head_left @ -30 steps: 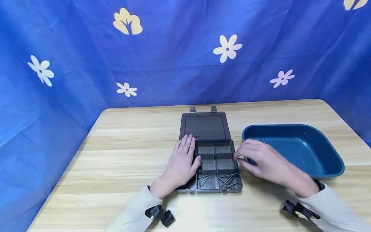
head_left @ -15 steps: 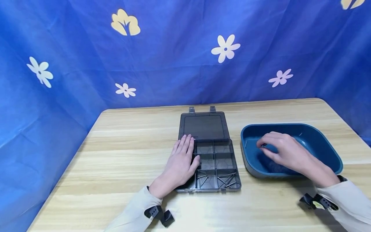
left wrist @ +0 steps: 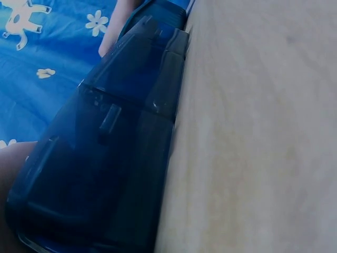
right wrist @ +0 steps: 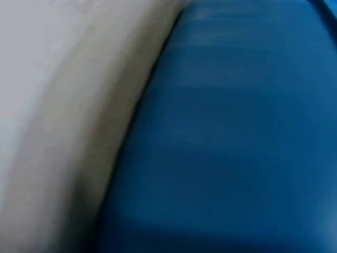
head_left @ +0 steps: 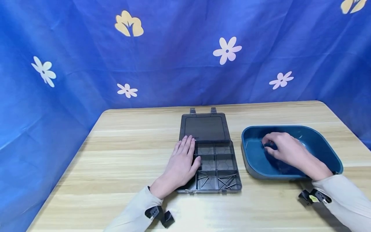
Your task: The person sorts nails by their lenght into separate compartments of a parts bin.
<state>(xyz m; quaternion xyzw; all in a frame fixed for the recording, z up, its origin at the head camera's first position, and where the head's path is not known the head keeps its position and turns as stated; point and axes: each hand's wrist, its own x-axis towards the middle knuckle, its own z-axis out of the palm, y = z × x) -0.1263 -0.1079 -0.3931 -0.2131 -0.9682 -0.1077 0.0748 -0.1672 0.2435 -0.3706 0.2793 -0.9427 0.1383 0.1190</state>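
Note:
My left hand (head_left: 182, 164) lies flat along the left side of a dark translucent compartment box (head_left: 224, 162), fingers straight and thumb over a divider. The box's lid (head_left: 205, 127) is folded back. Several thin metal nails (head_left: 229, 182) lie in its front compartments. Inside the blue tub (head_left: 252, 167), my right hand (head_left: 285, 149) has thumb and forefinger curled toward each other around a thin, pale sliver that looks like a nail (head_left: 263, 146). The left wrist view shows the box's side wall (left wrist: 100, 174) close up; the right wrist view shows the tub's wall (right wrist: 221, 132), with the hand hidden.
Another small pale sliver (head_left: 300, 136) shows near the tub's back wall. The wooden table (head_left: 121, 154) reaches back to a blue curtain (head_left: 174, 64) printed with flowers. A strapped device (head_left: 314, 196) sits on the right wrist above the table.
My right hand has moved right, from the box's right edge into the blue tub, where it has lowered slightly. My left hand stays on the box, and the nails there look unchanged.

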